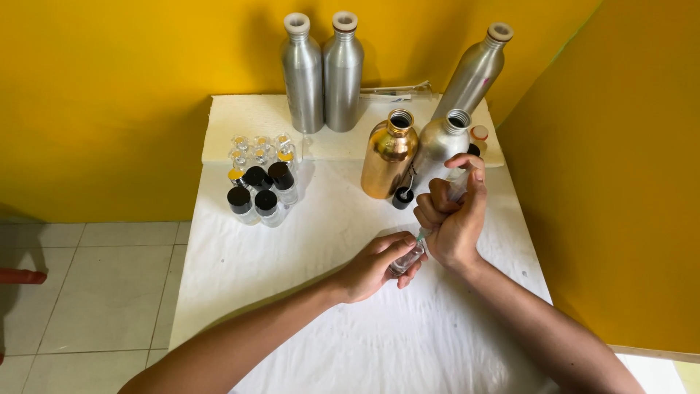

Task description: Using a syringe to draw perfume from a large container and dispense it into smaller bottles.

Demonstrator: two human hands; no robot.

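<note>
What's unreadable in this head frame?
- Small clear vial: mostly wrapped by the left hand; fill level hidden.
- Syringe: barrel covered by the right hand; contents unclear.
- Small bottles: too small to tell if full.
- Red object: cut by the left edge.

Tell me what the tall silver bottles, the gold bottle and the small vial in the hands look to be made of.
Tall silver bottles: likely aluminium, brushed matte sheen with soft highlights. Gold bottle: metal too, polished gold finish showing sharp reflections. Small vial, held by the left hand: clear, glass or plastic; the table shows through it.
</note>
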